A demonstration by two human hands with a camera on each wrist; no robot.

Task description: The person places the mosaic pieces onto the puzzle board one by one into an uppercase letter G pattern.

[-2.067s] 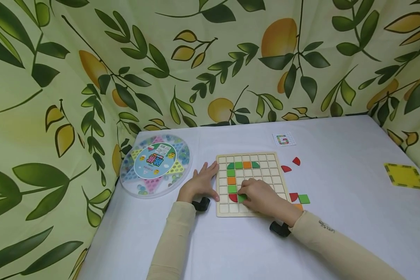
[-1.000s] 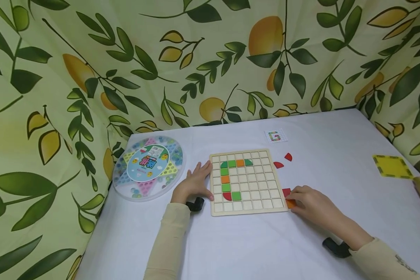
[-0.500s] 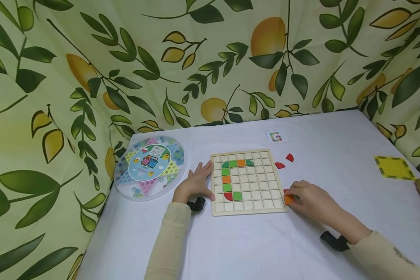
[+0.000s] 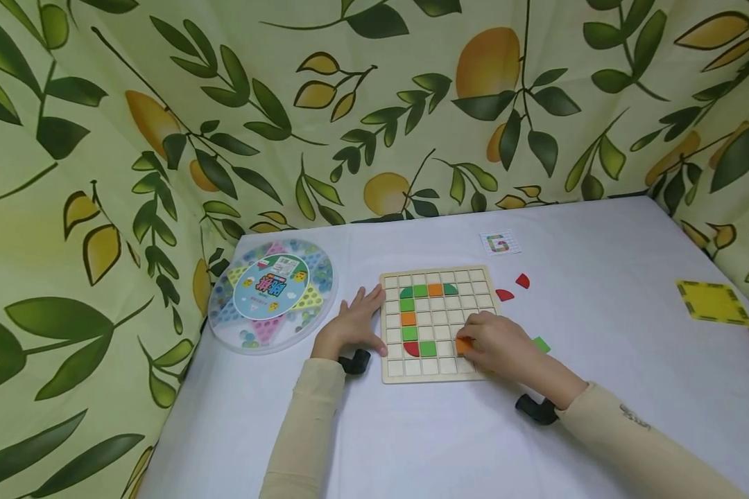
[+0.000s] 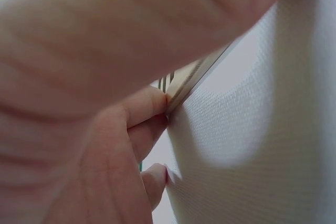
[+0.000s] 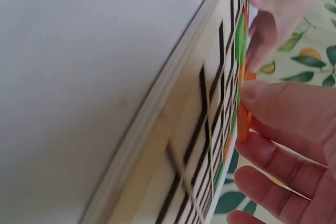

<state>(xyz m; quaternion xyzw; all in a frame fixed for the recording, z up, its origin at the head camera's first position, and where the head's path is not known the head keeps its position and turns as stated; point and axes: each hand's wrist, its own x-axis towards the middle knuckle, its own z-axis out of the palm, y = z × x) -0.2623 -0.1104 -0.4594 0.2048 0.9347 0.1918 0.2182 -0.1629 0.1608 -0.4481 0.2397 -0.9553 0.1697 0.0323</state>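
Over the lower right part of a wooden grid board point(image 4: 433, 370), my right hand point(image 4: 496, 346) pinches an orange square tile point(image 6: 244, 121) between thumb and fingers. My left hand point(image 4: 351, 328), fingers spread, rests against the board's left edge; the left wrist view shows fingertips point(image 5: 149, 106) touching that edge. Green, orange and red tiles lie in the board's cells, among them a green square point(image 4: 427, 348) and a red quarter-circle point(image 4: 411, 348) in the lower row. A loose green square point(image 4: 541, 344) is partly hidden by my right hand.
Two red quarter-circles point(image 4: 504, 295) lie right of the board. Behind it is a small card point(image 4: 500, 242) with a coloured G-shaped pattern. A round clear game box point(image 4: 274, 333) sits at left, and a yellow rectangle point(image 4: 713, 301) lies far right.
My right hand has picked up the orange tile from beside the board's right edge and carried it left over the grid. The left hand has stayed at the board's edge.
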